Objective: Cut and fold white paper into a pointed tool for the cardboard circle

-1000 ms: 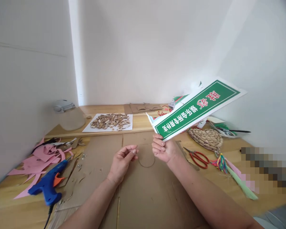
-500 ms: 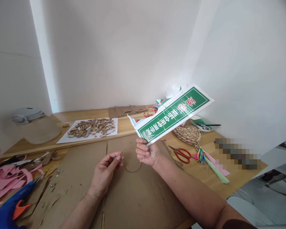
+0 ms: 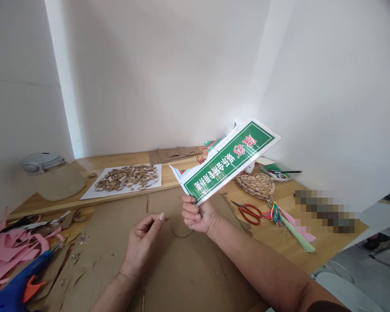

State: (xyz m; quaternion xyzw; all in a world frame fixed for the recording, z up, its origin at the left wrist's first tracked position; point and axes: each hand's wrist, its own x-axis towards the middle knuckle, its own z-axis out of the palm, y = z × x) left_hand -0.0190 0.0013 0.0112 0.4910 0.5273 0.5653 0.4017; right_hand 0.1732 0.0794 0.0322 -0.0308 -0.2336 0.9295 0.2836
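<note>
My right hand (image 3: 198, 214) is closed around the lower end of a green-and-white printed cardboard piece (image 3: 229, 164), holding it up at a slant. Red and white characters run along its green face, and its upper left edge is cut in a curve. To the left, my left hand (image 3: 146, 238) hovers over the brown cardboard sheet (image 3: 188, 277) with its fingers curled and thumb against them. Whatever may be between those fingertips is hidden. A thin curved line (image 3: 182, 236) shows on the sheet between my hands.
Red-handled scissors (image 3: 251, 214) lie right of the sheet, near a woven heart-shaped piece (image 3: 256, 186) with colourful tassels (image 3: 274, 214). Dried brown chips cover white paper (image 3: 91, 193) at the back. A blue glue gun (image 3: 16, 281) and pink strips (image 3: 13, 255) are at left.
The printed cardboard piece has dipped slightly left and down with my right hand. My left thumb has risen a little from the fingers. The view has shifted slightly.
</note>
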